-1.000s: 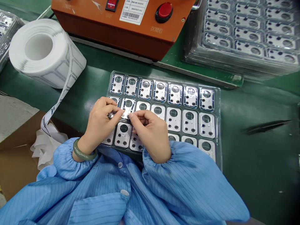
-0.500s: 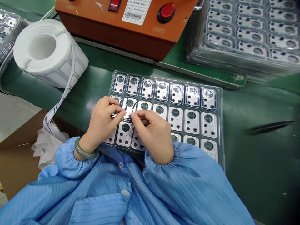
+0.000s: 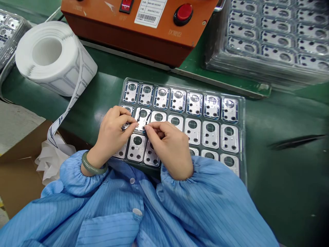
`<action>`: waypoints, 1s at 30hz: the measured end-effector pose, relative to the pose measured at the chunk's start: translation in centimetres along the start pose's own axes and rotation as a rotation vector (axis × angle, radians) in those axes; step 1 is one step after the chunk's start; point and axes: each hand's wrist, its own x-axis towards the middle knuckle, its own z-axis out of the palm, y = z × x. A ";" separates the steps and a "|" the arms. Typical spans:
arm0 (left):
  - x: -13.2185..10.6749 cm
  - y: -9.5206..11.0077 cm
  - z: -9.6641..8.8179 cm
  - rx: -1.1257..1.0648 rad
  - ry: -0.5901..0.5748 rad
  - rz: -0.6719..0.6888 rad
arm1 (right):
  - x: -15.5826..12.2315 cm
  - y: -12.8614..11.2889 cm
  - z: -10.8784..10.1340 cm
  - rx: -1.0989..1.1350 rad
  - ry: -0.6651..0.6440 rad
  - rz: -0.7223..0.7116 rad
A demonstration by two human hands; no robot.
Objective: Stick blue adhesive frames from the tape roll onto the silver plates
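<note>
A clear plastic tray (image 3: 241, 135) holds rows of silver metal plates, each with one large round hole and several small ones. Over one plate (image 3: 142, 120) in the middle row sits a thin dark adhesive gasket (image 3: 148, 117), its two sides running toward my fingers. My left hand (image 3: 109, 133) pinches near its lower left end, thumb against forefinger. At the lower right end my right hand (image 3: 172, 145) is closed in a similar pinch. The fingertips cover these ends. Top-row plates have blue-black edging; most other visible plates look bare.
Left of the tray stands a roll of white-backed gaskets (image 3: 69, 75), its strip hanging toward a cardboard box (image 3: 20, 178). An orange machine (image 3: 123, 34) with a red button is behind. Stacked trays (image 3: 231, 65) rise at back right; black tweezers (image 3: 298, 141) lie right.
My right hand has shifted very slightly to the right, and its fingertips sit a little farther from my left ones. My left hand stays almost still.
</note>
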 end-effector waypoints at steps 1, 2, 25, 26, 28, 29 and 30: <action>0.0 0.0 0.0 0.000 0.000 -0.003 | 0.0 0.0 0.0 -0.001 -0.002 0.001; 0.0 0.1 0.0 0.001 0.001 -0.006 | 0.1 0.0 0.0 -0.001 -0.004 0.002; 0.0 0.1 -0.1 0.022 -0.013 -0.011 | 0.0 0.1 0.1 -0.032 -0.009 -0.025; 0.0 0.1 -0.1 0.022 -0.016 -0.012 | 0.0 0.1 0.1 -0.034 -0.008 -0.025; 0.0 0.1 -0.1 0.024 -0.020 -0.014 | 0.0 0.1 0.1 -0.038 -0.006 -0.024; 0.0 0.1 -0.1 0.027 -0.022 -0.012 | 0.1 0.1 0.2 -0.036 -0.002 -0.022; 0.1 0.1 -0.1 0.031 -0.023 -0.009 | 0.1 0.1 0.2 -0.034 0.001 -0.021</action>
